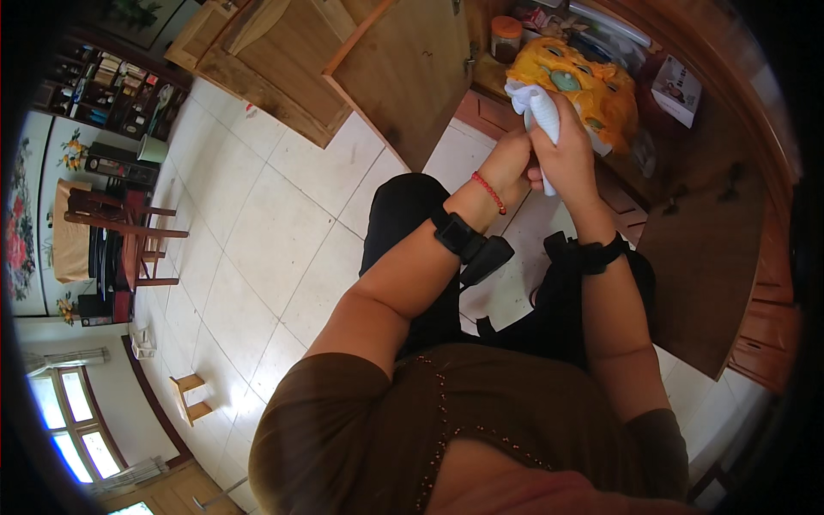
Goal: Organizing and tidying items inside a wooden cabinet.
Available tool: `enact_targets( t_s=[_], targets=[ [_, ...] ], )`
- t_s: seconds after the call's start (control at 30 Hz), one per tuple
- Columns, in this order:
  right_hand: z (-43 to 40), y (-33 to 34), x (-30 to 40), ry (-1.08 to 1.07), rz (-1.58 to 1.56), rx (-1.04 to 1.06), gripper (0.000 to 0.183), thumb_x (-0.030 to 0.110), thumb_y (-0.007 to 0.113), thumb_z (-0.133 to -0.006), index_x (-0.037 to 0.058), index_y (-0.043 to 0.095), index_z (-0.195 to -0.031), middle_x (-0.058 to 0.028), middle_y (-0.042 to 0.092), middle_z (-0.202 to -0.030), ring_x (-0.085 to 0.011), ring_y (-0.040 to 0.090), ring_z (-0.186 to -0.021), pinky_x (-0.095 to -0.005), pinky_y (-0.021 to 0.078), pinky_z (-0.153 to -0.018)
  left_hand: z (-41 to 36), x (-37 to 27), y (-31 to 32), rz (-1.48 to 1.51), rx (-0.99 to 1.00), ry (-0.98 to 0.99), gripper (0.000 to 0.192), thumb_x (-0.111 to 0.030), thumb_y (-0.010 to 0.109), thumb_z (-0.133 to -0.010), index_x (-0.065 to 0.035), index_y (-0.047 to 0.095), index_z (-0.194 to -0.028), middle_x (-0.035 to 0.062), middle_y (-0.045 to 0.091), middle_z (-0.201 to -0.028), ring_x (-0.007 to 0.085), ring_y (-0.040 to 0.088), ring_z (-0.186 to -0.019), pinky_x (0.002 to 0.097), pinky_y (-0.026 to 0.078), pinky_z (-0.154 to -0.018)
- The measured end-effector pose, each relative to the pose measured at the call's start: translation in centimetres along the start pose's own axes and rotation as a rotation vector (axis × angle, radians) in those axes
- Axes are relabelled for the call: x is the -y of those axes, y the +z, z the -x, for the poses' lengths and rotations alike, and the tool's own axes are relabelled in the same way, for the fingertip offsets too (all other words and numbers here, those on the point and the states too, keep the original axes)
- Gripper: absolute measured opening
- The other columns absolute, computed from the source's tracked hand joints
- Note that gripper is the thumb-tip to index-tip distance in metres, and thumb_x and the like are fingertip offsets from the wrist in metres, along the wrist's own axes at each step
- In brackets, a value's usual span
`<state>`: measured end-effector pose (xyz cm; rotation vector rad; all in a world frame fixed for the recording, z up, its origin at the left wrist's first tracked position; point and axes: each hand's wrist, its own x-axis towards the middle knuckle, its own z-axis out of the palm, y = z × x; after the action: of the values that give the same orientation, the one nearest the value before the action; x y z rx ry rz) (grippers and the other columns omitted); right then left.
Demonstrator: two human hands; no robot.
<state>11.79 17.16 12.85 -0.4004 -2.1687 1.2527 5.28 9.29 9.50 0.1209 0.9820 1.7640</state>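
Observation:
A bunched white cloth (546, 117) with a textured surface stands up between my two hands in front of an open low cupboard. My right hand (569, 154) grips it from the right, thumb along its side. Close against the right hand, my left hand (512, 164) is curled at the cloth's left side, its fingertips mostly hidden. A red bead bracelet (489, 192) circles the left wrist. Just beyond the hands, an orange plastic bag (611, 96) with a printed pattern lies on the cupboard shelf. Its contents are hidden.
A jar with an orange lid (506, 38) and a white printed box (676, 92) stand on the shelf. Open wooden doors flank the cupboard, one at left (405, 71), one at right (702, 270). Farther left are a wooden chair (132, 235) and a small stool (183, 399).

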Motion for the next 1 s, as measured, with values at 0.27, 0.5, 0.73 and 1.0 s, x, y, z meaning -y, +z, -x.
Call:
enact_targets(
  t_s=[0.27,0.5,0.73,1.0],
  targets=[
    [-1.1,-2.9,-2.7,-0.041,0.096,0.158,0.026,0.013,0.058,-0.079,0.0055,0.054,-0.104,-0.0194,0.060,-0.082,-0.0349,0.061,-0.078,-0.0342,0.0463,-0.067,-0.2,-0.2,0.1,-1.154,-0.383,0.757,0.022,-0.016,0.055,-0.083,0.0017,0.046,-0.093,0.0187,0.060,-0.077,0.0295,0.061,-0.067,0.0368,0.048,-0.059],
    [-0.4,-1.7,-1.6,0.033,0.012,0.031,0.034,0.021,0.059,-0.082,0.0062,0.053,-0.111,-0.0191,0.061,-0.086,-0.0347,0.061,-0.082,-0.0358,0.0467,-0.070,-1.0,0.7,0.6,-1.092,-0.491,0.894,0.029,-0.010,0.054,-0.083,-0.0022,0.039,-0.106,0.0215,0.061,-0.082,0.0366,0.061,-0.070,0.0417,0.048,-0.059],
    [0.4,0.5,-0.7,-0.221,0.125,0.091,0.043,0.024,0.056,-0.082,0.0096,0.048,-0.123,-0.0191,0.054,-0.107,-0.0353,0.055,-0.095,-0.0378,0.0446,-0.081,0.2,-1.3,-2.1,0.008,-0.049,0.117,0.012,-0.013,0.037,-0.088,-0.0069,0.048,-0.088,0.0026,0.047,-0.064,0.0100,0.034,-0.039,0.0232,0.024,-0.035],
    [-0.1,-2.3,-1.1,-0.078,0.319,0.379,0.024,0.013,0.056,-0.075,0.0071,0.061,-0.098,-0.0152,0.062,-0.088,-0.0329,0.059,-0.086,-0.0395,0.0456,-0.074,-2.0,-5.1,-3.5,-0.062,-0.226,0.113,0.012,-0.014,0.035,-0.088,-0.0107,0.045,-0.084,-0.0012,0.040,-0.059,0.0081,0.030,-0.042,0.0226,0.023,-0.038]
  ],
)
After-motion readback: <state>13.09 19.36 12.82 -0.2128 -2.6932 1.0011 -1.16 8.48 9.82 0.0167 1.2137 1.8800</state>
